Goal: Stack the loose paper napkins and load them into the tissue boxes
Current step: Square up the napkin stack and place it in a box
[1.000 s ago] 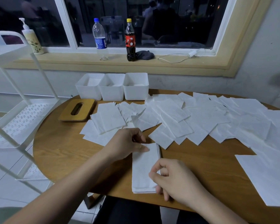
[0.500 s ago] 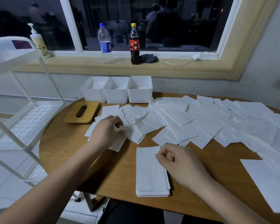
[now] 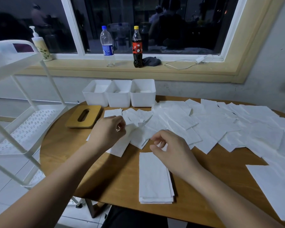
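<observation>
A squared stack of white napkins (image 3: 153, 178) lies on the round wooden table (image 3: 64, 153) near its front edge. Loose napkins (image 3: 212, 125) are spread across the middle and right of the table. My left hand (image 3: 109, 129) pinches the edge of one loose napkin (image 3: 132, 129) at the left end of the spread and lifts it slightly. My right hand (image 3: 171, 150) hovers over the far end of the stack, fingers loosely curled, holding nothing. Three open white tissue boxes (image 3: 118, 97) stand in a row at the table's back edge. A wooden slotted lid (image 3: 84, 116) lies beside them.
A white tiered metal cart (image 3: 23, 129) stands close to the table's left side. On the window sill behind are a water bottle (image 3: 107, 46), a cola bottle (image 3: 137, 48), a pump bottle (image 3: 40, 45) and a white cable (image 3: 187, 63).
My left hand left the stack, moved to the loose napkins at the left and pinched one. My right hand let go of the stack and rose toward its far end.
</observation>
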The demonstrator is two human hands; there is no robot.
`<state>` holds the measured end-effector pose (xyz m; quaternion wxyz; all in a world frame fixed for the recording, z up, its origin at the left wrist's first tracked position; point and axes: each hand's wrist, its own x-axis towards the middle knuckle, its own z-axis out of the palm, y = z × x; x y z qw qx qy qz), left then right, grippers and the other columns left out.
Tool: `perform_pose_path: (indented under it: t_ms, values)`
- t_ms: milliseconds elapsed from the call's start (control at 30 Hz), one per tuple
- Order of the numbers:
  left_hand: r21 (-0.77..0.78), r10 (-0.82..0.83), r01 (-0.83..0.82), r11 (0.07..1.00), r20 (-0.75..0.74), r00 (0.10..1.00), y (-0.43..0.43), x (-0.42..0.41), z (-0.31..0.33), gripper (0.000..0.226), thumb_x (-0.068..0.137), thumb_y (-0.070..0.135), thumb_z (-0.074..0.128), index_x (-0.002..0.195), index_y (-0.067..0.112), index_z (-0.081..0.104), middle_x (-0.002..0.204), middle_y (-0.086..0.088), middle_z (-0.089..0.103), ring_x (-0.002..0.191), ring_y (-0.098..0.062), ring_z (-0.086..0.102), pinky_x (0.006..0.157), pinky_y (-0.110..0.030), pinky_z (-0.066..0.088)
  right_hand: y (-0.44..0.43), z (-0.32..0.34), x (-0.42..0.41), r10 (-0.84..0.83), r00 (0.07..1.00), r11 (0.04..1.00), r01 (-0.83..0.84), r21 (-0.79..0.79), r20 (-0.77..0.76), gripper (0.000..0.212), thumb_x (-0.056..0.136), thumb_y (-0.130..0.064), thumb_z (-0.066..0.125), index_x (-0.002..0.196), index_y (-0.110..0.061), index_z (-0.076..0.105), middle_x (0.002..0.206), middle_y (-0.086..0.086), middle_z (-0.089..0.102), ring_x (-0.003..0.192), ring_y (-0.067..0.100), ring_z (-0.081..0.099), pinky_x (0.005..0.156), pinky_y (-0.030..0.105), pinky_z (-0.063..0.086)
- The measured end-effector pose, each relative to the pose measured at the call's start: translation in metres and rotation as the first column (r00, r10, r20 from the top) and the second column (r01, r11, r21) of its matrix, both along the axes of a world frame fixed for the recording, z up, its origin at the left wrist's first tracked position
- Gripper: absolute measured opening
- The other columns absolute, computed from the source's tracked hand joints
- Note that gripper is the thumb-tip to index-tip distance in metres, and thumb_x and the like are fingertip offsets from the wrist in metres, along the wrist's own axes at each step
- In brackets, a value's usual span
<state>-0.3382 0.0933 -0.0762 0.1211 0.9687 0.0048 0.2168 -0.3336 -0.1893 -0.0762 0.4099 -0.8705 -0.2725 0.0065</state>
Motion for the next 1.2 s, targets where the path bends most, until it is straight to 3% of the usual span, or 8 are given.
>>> perform_pose_path:
  t_ms: [100,233,367,467,700,867,1033,1200]
  values:
    - [-0.11,-0.088,0.09,0.99,0.025,0.996,-0.015,-0.014,0.025,0.004,0.094,0.023,0.078,0.095,0.025,0.074,0.089,0.015,0.072,0.083,-0.005,0.067,0.07,-0.025,0.057,0.005,0.004,0.008,0.0,1.0,1.0,0.0,-0.008,-0.005,0.044,0.096,-0.04,0.078,0.132,-0.043,0.053,0.125,-0.031,0.052,0.113,-0.012,0.054,0.079,0.004,0.045]
    - [-0.345,-0.235,0.217,0.913,-0.011,0.972,-0.041,-0.037,0.06,0.003,0.098,0.026,0.073,0.098,0.029,0.074,0.095,0.018,0.074,0.093,-0.002,0.069,0.073,-0.01,0.049,0.005,0.014,0.01,0.018,0.997,0.997,-0.012,0.076,-0.075,0.066,0.093,-0.043,0.082,0.146,-0.044,0.043,0.144,-0.027,0.048,0.13,-0.005,0.047,0.102,0.017,0.045]
    - [-0.6,-0.335,0.252,0.759,-0.029,0.942,-0.057,-0.043,0.077,0.005,0.102,0.023,0.072,0.099,0.023,0.076,0.097,0.005,0.075,0.092,-0.016,0.071,0.075,-0.026,0.059,-0.003,0.021,0.007,0.056,0.979,0.991,-0.031,0.129,-0.195,0.042,0.096,-0.049,0.076,0.132,-0.041,0.058,0.125,-0.023,0.069,0.116,-0.002,0.065,0.101,0.033,0.058]
    - [-0.702,-0.341,0.215,0.679,-0.042,0.939,-0.064,-0.038,0.072,0.006,0.103,0.022,0.072,0.1,0.019,0.078,0.097,0.003,0.077,0.093,-0.015,0.074,0.079,-0.028,0.06,-0.014,0.024,-0.006,0.14,0.924,0.97,-0.055,0.238,-0.357,0.02,0.102,-0.036,0.072,0.12,-0.028,0.07,0.113,-0.014,0.079,0.105,0.007,0.076,0.097,0.046,0.063]
    - [-0.681,-0.364,0.106,0.724,-0.247,0.898,-0.072,-0.025,0.032,0.004,0.099,0.027,0.078,0.099,0.025,0.082,0.101,0.009,0.08,0.098,-0.009,0.074,0.096,-0.039,0.062,-0.036,0.006,-0.041,0.136,0.81,0.943,0.07,0.324,-0.57,0.033,0.1,-0.019,0.075,0.131,-0.021,0.062,0.108,0.0,0.083,0.1,0.019,0.08,0.097,0.047,0.062]
    - [-0.598,-0.364,0.078,0.798,-0.374,0.853,-0.071,-0.017,0.008,0.004,0.098,0.032,0.08,0.099,0.029,0.083,0.099,0.012,0.079,0.097,-0.008,0.073,0.093,-0.04,0.062,-0.039,0.001,-0.059,0.049,0.804,0.977,0.084,0.195,-0.592,0.055,0.1,-0.017,0.075,0.139,-0.038,0.042,0.095,0.001,0.083,0.072,0.028,0.08,0.062,0.036,0.056]
    - [-0.525,-0.353,0.092,0.846,-0.423,0.834,-0.07,-0.009,-0.007,0.005,0.095,0.039,0.082,0.097,0.035,0.081,0.095,0.018,0.078,0.092,-0.002,0.071,0.09,-0.038,0.063,-0.037,-0.001,-0.064,0.014,0.835,0.996,0.037,0.081,-0.55,0.068,0.098,-0.022,0.075,0.149,-0.041,0.034,0.08,0.006,0.08,0.065,0.026,0.077,0.061,0.031,0.056]
    - [-0.483,-0.352,0.121,0.867,-0.423,0.835,-0.071,-0.005,-0.015,0.008,0.092,0.041,0.084,0.097,0.038,0.079,0.093,0.021,0.076,0.089,0.001,0.069,0.087,-0.034,0.063,-0.033,-0.003,-0.067,-0.021,0.839,0.999,0.032,0.012,-0.544,0.075,0.098,-0.023,0.076,0.156,-0.039,0.03,0.063,0.002,0.073,0.067,0.017,0.079,0.079,0.031,0.064]
